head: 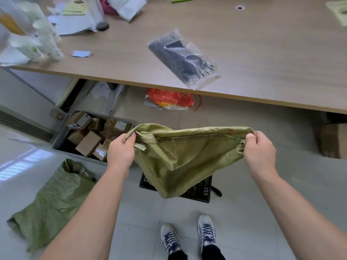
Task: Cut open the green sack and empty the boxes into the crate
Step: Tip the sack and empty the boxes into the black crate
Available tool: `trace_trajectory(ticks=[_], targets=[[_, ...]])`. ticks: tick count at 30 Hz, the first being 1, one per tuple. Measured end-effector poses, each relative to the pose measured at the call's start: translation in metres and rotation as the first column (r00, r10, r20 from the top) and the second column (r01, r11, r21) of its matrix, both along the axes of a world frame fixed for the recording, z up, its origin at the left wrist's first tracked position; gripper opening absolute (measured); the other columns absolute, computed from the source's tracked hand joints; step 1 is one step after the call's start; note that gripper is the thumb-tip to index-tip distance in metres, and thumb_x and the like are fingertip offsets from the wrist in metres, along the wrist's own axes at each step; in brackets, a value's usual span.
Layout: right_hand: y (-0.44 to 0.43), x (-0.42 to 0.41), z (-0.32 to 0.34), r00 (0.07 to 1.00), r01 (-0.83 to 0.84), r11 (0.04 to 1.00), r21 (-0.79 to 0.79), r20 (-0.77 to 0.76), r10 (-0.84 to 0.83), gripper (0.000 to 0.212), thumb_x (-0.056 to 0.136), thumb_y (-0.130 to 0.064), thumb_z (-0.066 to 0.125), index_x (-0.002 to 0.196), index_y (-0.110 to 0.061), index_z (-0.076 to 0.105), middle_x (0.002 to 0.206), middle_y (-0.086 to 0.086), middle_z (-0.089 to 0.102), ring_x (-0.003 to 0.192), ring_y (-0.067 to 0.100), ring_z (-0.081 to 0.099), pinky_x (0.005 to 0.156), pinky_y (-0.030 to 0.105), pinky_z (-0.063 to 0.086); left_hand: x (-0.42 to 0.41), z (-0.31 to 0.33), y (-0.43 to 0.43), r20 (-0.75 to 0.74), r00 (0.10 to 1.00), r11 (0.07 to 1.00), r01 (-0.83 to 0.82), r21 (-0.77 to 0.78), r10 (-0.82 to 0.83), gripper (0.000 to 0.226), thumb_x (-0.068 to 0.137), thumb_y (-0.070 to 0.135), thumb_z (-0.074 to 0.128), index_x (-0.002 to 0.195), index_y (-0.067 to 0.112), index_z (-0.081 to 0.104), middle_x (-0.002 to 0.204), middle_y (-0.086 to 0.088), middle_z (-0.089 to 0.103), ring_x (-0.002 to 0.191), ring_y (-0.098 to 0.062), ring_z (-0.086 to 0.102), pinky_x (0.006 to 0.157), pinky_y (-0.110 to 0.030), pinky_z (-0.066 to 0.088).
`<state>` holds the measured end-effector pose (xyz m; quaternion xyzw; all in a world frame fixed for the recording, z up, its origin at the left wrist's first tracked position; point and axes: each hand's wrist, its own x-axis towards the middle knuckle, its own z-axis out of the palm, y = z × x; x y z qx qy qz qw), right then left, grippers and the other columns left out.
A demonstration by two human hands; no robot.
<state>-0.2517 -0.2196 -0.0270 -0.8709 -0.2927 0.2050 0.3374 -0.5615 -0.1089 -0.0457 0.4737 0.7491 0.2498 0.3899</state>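
Observation:
A limp green woven sack (pixel 180 158) hangs in the air, stretched between my hands. My left hand (pixel 121 150) pinches its left top corner and my right hand (pixel 260 149) pinches its right top corner. The sack looks flat, with no bulge. Its lower end dangles over a black plastic crate (pixel 201 191) on the floor, which it mostly hides. To the left, a grey bin (pixel 60 135) under the table edge holds several brown cardboard boxes (pixel 88 143).
A second green sack (pixel 50 201) lies crumpled on the floor at the left. The wooden table (pixel 262 53) carries a clear bag of black cable ties (pixel 185 58). An orange bag (pixel 171 99) lies under the table. A cardboard box (pixel 333 140) stands at right. My shoes (pixel 189 237) are below.

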Motion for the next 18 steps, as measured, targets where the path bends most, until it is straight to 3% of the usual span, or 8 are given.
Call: trace_trajectory(ticks=[3,5,7,10,14,18], targets=[[-0.007,-0.001,-0.006,0.997,-0.066,0.988,-0.136,0.020,0.069,0.030,0.098,-0.016,0.037,0.072,-0.002,0.043,0.068,0.005,0.047,0.075,0.031,0.047,0.054,0.034,0.029,-0.005,-0.002,-0.006,-0.160,0.979,0.991,0.113,-0.073,-0.124,0.035,0.095,0.043,0.051,0.086,0.015,0.069,0.079,-0.006,0.064,0.091,-0.038,0.062,0.070,-0.034,0.040],[-0.008,-0.002,0.001,0.996,-0.084,0.994,-0.067,0.029,0.086,0.030,0.098,-0.015,0.038,0.075,0.002,0.044,0.067,0.005,0.046,0.066,0.024,0.043,0.053,0.034,0.028,-0.003,0.009,-0.005,-0.155,0.983,0.994,0.102,0.031,-0.096,0.030,0.095,0.039,0.051,0.090,0.016,0.071,0.085,-0.006,0.067,0.088,-0.030,0.060,0.071,-0.033,0.040],[0.000,0.000,0.009,0.998,-0.046,0.999,0.014,0.048,0.045,0.028,0.099,-0.014,0.038,0.077,0.001,0.046,0.066,0.002,0.043,0.061,0.017,0.039,0.059,0.039,0.018,0.006,0.017,0.000,-0.080,0.996,0.994,0.044,0.102,-0.036,0.029,0.096,0.037,0.051,0.086,0.017,0.069,0.083,-0.005,0.067,0.083,-0.026,0.059,0.069,-0.032,0.040],[-0.002,-0.005,0.004,0.998,-0.029,0.996,-0.084,0.048,0.033,0.030,0.099,-0.016,0.036,0.083,0.006,0.050,0.074,0.007,0.047,0.071,0.024,0.041,0.062,0.032,0.020,0.008,0.015,-0.009,-0.156,0.987,0.998,0.047,0.038,-0.040,0.035,0.095,0.039,0.050,0.074,0.014,0.062,0.080,-0.008,0.062,0.084,-0.032,0.058,0.067,-0.032,0.036],[-0.003,-0.002,0.009,0.999,-0.003,1.000,-0.020,0.032,0.004,0.028,0.098,-0.018,0.035,0.078,-0.002,0.045,0.070,0.003,0.045,0.062,0.016,0.040,0.062,0.032,0.022,0.005,0.018,-0.009,-0.115,0.993,0.993,0.028,0.113,-0.015,0.038,0.095,0.039,0.051,0.081,0.007,0.064,0.076,-0.006,0.062,0.079,-0.027,0.056,0.063,-0.032,0.038],[-0.010,0.000,0.010,1.000,-0.009,0.996,-0.088,0.016,0.010,0.027,0.099,-0.018,0.033,0.077,-0.006,0.043,0.074,0.004,0.046,0.067,0.021,0.042,0.054,0.035,0.028,0.004,0.019,-0.015,-0.210,0.975,0.995,0.088,0.053,-0.075,0.042,0.094,0.042,0.049,0.083,0.005,0.065,0.081,-0.012,0.065,0.086,-0.035,0.058,0.071,-0.037,0.041]])
